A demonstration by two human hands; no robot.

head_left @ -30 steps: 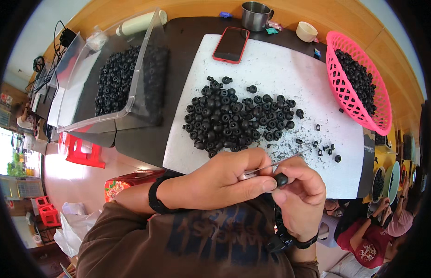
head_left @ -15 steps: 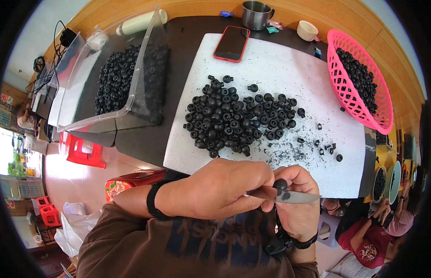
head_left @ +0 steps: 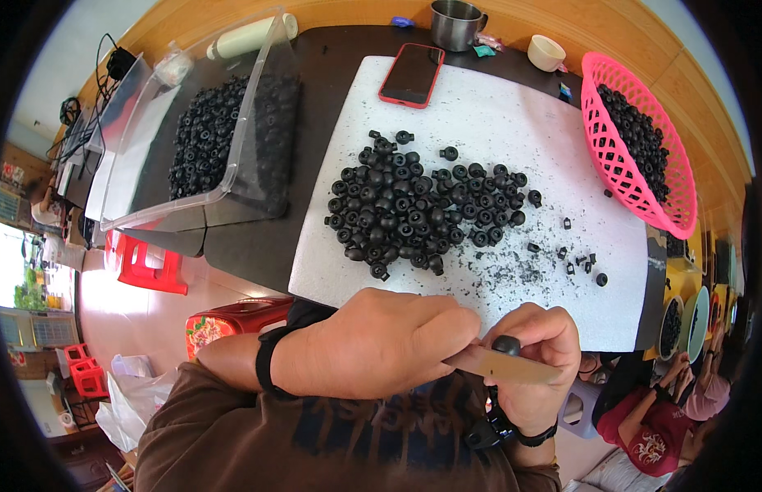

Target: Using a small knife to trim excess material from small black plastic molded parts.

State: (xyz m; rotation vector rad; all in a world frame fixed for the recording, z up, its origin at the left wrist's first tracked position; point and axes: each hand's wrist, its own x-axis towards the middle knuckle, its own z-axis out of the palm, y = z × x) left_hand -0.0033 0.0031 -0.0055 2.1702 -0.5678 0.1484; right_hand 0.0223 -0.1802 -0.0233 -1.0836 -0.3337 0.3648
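Observation:
My left hand (head_left: 389, 340) is closed round a knife, whose pale blade (head_left: 512, 366) points right across the front of my right hand. Between the fingers of my right hand (head_left: 541, 361) sits a small round black part (head_left: 506, 344), right against the blade's upper edge. Both hands are close together just off the near edge of a white foam board (head_left: 373, 90). Beyond them on the board lies a pile of similar black parts (head_left: 397, 205), round with a hole and small tabs. Black trimmings (head_left: 520, 271) and small cut-off bits (head_left: 570, 267) are scattered to its right.
A clear plastic bin (head_left: 155, 217) of black parts stands at the left, a pink basket (head_left: 598, 160) of them at the right. A phone (head_left: 411, 75), a metal mug (head_left: 456, 29) and a small cup (head_left: 545, 54) sit at the back. Another person (head_left: 647, 418) works at the far right.
Both hands have dropped slightly toward me, and the right has shifted a little right. The blade has turned, showing more of its flat side. The pile has not changed.

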